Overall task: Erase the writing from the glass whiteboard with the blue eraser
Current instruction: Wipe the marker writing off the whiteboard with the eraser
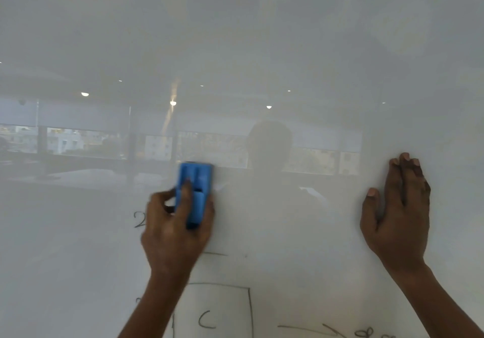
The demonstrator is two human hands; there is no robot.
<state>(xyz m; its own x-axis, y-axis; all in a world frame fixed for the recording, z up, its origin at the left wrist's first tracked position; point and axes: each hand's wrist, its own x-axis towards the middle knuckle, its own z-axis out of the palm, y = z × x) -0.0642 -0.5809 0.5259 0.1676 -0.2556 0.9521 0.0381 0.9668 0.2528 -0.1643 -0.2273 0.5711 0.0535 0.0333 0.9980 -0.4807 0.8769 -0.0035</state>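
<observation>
The left hand (172, 230) clamps the light, rigid blue plastic eraser (194, 193) by its long sides, apparently flat against the glossy white glass whiteboard (262, 49). Black marker writing (212, 309) remains below it. The right hand (398, 206) rests open-fingered on the slick glass.

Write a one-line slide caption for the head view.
Left hand grips the blue eraser against the glass whiteboard, right hand flat on it; box, letter C and arrow unerased below.
</observation>
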